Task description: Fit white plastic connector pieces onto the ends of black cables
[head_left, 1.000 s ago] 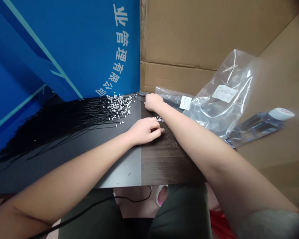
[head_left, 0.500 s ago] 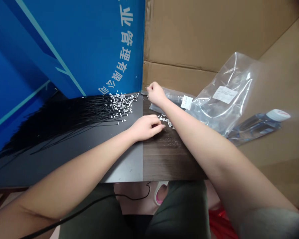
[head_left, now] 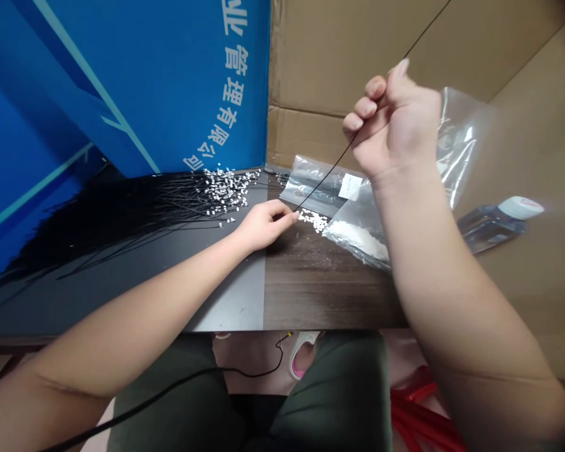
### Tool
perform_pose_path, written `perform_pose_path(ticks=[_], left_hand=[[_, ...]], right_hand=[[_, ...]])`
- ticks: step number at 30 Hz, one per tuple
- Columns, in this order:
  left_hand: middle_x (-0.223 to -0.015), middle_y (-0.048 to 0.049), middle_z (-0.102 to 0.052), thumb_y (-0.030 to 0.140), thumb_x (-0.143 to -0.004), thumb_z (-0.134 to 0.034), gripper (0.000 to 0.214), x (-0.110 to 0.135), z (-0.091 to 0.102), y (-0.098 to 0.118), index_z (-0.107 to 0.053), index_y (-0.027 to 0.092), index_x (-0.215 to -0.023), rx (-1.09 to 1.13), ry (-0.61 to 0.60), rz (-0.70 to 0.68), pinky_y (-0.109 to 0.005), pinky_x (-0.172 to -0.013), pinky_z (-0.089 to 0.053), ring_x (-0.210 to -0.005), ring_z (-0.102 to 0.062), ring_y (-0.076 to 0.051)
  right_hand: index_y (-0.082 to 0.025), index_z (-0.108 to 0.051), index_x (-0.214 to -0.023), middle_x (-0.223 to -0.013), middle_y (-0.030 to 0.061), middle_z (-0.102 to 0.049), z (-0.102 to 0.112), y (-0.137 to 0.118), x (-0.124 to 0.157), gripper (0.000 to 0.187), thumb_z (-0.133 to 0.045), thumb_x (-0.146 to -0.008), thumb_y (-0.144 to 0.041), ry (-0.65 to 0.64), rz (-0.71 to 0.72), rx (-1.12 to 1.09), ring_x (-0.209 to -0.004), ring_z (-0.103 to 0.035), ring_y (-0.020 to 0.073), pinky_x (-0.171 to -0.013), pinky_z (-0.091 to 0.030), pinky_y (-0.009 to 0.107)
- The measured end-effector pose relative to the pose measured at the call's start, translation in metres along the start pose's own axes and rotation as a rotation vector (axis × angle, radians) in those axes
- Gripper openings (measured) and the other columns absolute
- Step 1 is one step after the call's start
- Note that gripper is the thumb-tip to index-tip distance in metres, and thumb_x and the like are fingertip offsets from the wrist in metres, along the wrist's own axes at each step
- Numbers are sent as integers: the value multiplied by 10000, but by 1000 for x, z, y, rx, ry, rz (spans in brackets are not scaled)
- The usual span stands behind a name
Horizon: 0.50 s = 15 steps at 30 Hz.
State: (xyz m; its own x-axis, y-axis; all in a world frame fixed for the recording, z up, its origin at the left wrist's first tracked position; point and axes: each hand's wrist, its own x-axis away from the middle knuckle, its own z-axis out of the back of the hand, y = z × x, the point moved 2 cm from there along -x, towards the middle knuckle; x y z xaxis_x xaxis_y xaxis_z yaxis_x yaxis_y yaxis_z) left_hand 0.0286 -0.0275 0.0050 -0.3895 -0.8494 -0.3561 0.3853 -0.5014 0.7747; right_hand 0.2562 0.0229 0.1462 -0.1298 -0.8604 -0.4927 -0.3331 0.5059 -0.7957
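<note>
We hold a thin black cable tie [head_left: 327, 172] slantwise between our two hands, above the desk. Our right hand [head_left: 395, 119] is raised, its grip clamped in a fist on the tie, and the tie's upper end runs out past the top of the view. Our left hand [head_left: 263, 225] is low over the two-tone desk [head_left: 311, 282], its grip closed on the tie's lower end between thumb and forefinger.

Just beside those fingertips [head_left: 289, 215] lies a small cluster of loose white square plastic pieces [head_left: 313, 220]. To the left, a wide fan of long black cable ties [head_left: 122, 220] spreads over the black half of the desk, with small white square heads [head_left: 226, 191] heaped at its tip.

A clear plastic bag with a white label [head_left: 311, 185] lies behind a second clear plastic bag holding white pieces [head_left: 358, 242]. Farther right, a clear plastic bottle with a white cap [head_left: 492, 223] lies on brown cardboard [head_left: 320, 63].
</note>
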Motion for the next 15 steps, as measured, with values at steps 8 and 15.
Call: perform_pose_path(ticks=[8,15], left_hand=[[-1039,-75,-713,613,-958,-657,477,2,-1,7,-708,170,-1129,224,-95,-34,-340,-813,-500,-885,-633,-191],[-781,-10,-667,486,-973,-698,353,21,1,45,-674,173,-810,296,-452,-5,-294,-728,-467,-740,-578,-144]], right_hand=[[-267,-591,-991,-821,-37,-680,-20,51,65,156,-709,-1012,-368,-24,-218,-134,-841,-730,134,-678,-615,250],[-265,-577,-1020,-856,-29,-732,-16,60,81,173,-716,-1001,-366,-17,-252,-159,-822,-744,139,-694,-618,254]])
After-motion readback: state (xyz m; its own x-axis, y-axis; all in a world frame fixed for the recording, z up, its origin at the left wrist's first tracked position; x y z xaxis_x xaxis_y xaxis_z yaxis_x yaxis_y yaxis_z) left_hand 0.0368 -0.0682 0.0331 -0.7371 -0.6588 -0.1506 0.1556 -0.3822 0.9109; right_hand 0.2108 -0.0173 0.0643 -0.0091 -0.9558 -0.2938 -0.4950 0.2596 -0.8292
